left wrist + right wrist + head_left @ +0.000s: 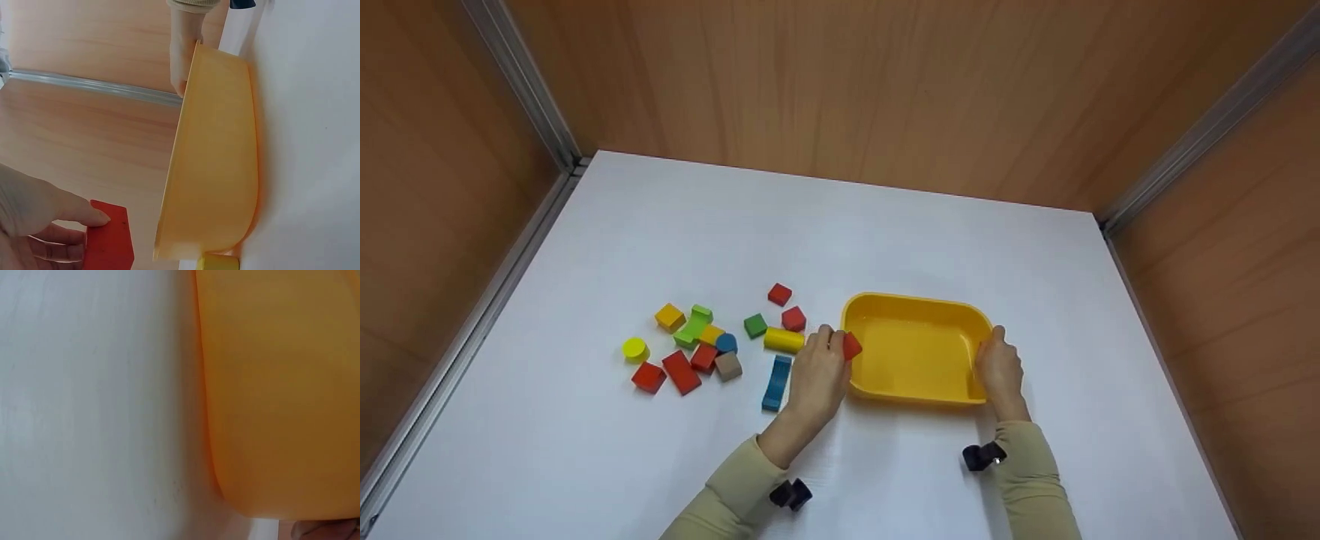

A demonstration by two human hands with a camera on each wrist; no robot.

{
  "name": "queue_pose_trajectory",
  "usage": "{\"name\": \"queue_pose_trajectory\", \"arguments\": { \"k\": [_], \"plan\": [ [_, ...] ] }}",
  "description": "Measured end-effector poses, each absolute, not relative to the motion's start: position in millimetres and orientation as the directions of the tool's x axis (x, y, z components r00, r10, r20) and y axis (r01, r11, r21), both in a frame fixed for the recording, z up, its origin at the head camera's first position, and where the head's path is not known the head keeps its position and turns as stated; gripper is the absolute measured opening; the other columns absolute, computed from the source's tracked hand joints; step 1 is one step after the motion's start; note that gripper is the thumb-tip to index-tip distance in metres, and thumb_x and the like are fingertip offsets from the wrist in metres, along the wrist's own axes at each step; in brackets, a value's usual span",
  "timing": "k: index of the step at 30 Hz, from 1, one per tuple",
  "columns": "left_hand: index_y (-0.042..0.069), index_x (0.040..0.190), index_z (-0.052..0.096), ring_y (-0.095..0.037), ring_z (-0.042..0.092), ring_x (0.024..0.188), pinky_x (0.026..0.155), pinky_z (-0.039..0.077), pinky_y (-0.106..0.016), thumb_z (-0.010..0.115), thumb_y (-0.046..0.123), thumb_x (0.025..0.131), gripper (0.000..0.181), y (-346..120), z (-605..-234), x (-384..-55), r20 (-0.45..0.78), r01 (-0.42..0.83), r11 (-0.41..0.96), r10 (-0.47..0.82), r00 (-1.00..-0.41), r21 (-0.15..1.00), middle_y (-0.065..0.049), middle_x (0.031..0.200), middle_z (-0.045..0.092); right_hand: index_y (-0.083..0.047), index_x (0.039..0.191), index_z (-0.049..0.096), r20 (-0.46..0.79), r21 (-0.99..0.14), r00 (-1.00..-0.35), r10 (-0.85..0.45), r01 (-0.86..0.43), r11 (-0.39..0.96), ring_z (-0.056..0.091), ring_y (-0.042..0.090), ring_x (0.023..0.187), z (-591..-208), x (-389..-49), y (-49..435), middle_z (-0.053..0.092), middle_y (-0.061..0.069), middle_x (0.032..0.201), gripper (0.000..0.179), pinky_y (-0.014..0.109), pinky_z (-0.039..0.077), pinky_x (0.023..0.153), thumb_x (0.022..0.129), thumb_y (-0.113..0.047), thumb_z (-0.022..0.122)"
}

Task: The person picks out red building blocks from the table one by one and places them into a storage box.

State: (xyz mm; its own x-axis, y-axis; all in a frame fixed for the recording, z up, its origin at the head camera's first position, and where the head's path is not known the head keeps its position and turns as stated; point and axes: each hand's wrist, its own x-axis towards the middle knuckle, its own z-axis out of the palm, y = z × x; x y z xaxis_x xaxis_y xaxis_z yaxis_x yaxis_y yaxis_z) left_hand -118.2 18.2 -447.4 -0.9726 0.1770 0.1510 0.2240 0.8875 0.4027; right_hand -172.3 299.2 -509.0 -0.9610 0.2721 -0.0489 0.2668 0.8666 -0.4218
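Observation:
My left hand (819,375) pinches a red block (851,346) between thumb and fingers, over the left rim of a yellow tub (919,349). In the left wrist view the red block (109,236) shows a flat, angled face, with the thumb on its edge. My right hand (1000,369) grips the tub's right rim; in the right wrist view only a bit of finger shows below the tub wall (281,399). Nothing lies inside the tub. Closest to the left hand on the table are a yellow cylinder (784,340) and a blue curved block (777,383).
Left of the tub lie red blocks (793,319), a green cube (755,325) and a looser cluster with a red brick (682,373), a light green arch (693,327), a yellow disc (635,349) and a tan cube (728,367). Wooden panels (840,90) wall the white table (885,232).

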Motion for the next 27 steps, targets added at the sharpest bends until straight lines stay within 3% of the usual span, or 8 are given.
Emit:
{"name": "queue_pose_trajectory", "arguments": {
  "k": [8,17,27],
  "plan": [
    [0.0,0.113,0.054,-0.019,0.046,0.082,0.074,0.044,-0.025,0.068,0.017,0.078,0.042,44,-450,-127,0.169,0.288,0.882,0.241,-0.956,0.372,-0.008,0.096,0.049,0.003,0.111,0.035,-0.065,-0.43,-0.958,0.279,0.28,0.859,0.054,0.028,0.059,-508,-174,299,0.056,0.023,0.078,0.024,0.036,0.041,0.045,0.093,-0.013,0.039],
    [-0.001,0.099,0.06,-0.019,0.049,0.074,0.066,0.046,-0.027,0.066,0.011,0.077,0.025,66,-464,-139,0.249,0.366,0.891,0.302,-0.92,0.27,-0.009,0.085,0.05,0.003,0.107,0.036,-0.027,-0.424,-0.963,0.268,0.254,0.869,0.055,0.028,0.055,-510,-173,298,0.055,0.022,0.073,0.021,0.035,0.042,0.043,0.092,-0.011,0.04],
    [0.003,0.088,0.065,-0.02,0.052,0.07,0.058,0.047,-0.029,0.067,0.009,0.077,0.013,79,-479,-151,0.212,0.377,0.9,0.333,-0.919,0.22,-0.008,0.081,0.051,0.004,0.111,0.035,-0.063,-0.422,-0.955,0.289,0.288,0.86,0.053,0.028,0.057,-510,-174,299,0.055,0.021,0.075,0.025,0.036,0.041,0.045,0.093,-0.012,0.037]
  ]
}}
